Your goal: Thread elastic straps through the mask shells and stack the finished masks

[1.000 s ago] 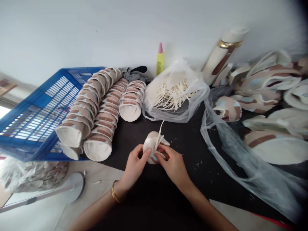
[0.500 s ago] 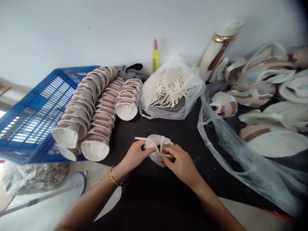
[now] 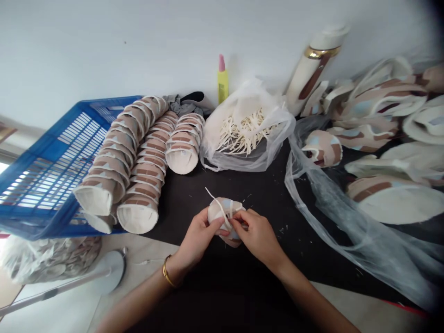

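Observation:
Between my hands is a small fabric shoe upper [image 3: 215, 208], beige with brown and light blue patches. A thin white strap [image 3: 219, 204] crosses its opening, one loose end pointing up to the left. My left hand [image 3: 203, 231] grips the upper's left side, thumb pressed on top and fingers beneath. At the right of the opening, my right hand [image 3: 255, 233] has thumb and forefinger pinched together on the strap; its exact hold is partly hidden by the fingers. Beyond them, a clear plastic bag [image 3: 277, 143] holds many similar cream strips [image 3: 244, 132].
Nested rows of uppers [image 3: 138, 215] lean against a blue crate [image 3: 45, 171] on the left. Behind stand a yellow bottle with pink cap [image 3: 222, 85] and a white flask [image 3: 308, 74]. Loose uppers [image 3: 388, 194] and plastic film [image 3: 347, 226] cover the right side of the black table [image 3: 187, 192].
The strap's loose end has swung from lying leftward to pointing up. My left hand has shifted slightly down with the upper, and my right fingers have drawn in closer at the opening.

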The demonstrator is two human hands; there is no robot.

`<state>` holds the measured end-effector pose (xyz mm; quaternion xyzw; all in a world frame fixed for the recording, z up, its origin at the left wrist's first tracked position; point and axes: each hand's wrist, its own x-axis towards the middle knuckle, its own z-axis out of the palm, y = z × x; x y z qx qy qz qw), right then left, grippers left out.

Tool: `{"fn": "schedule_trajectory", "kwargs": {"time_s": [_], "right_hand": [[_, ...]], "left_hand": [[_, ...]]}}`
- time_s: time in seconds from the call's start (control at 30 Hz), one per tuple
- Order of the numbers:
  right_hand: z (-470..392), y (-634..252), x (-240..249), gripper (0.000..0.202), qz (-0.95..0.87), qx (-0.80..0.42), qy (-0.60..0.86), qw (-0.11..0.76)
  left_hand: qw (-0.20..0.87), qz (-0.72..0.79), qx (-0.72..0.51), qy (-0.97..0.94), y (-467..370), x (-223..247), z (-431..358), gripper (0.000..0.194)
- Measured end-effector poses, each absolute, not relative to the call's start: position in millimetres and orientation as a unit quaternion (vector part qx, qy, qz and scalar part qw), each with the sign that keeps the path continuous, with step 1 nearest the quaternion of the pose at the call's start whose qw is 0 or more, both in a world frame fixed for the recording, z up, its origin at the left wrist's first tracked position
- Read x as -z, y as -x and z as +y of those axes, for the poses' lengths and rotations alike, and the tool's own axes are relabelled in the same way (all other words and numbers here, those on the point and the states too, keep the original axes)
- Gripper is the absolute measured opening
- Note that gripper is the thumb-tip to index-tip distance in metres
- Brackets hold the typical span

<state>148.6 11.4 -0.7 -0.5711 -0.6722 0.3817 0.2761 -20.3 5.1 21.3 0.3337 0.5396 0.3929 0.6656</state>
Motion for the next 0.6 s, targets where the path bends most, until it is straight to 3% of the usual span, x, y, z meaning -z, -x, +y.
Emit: {"fn": "schedule_trajectory", "kwargs": {"time_s": [0.43, 0.6], "right_hand": [[0, -136, 14, 0.017, -0.664, -0.293, 0.614, 0.31], [0, -140, 9, 0.014, -0.682, -0.299, 0.608, 0.276]], "left_hand": [[0.66, 0.544, -0.4, -0.329, 18, -14, 2, 0.04], [0.67, 0.542, -0.405, -0.306, 19, -16, 4, 0.039]]}}
